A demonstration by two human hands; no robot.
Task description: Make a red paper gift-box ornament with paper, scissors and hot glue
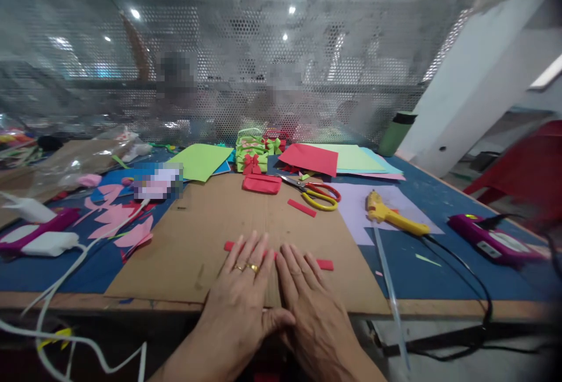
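Observation:
Side by side, my left hand (241, 282) and my right hand (307, 288) lie flat near the front edge of a brown cardboard sheet (184, 253). Both press on a long red strip (325, 265), whose two ends show past my fingers while its middle is mostly covered. My thumbs meet or overlap between the hands. Beyond them lies a shorter red strip (301, 207). A small folded red piece (262, 183) sits at the cardboard's far edge, with scissors (320, 195) with red and yellow handles to its right.
A yellow glue gun (395, 216) with a glue stick rests on lilac paper (351, 206). Purple power strips (492, 238) lie at both sides. Small green bow-trimmed items (251, 154) stand at the back beside coloured sheets (199, 161). White cables (83, 256) cross the left.

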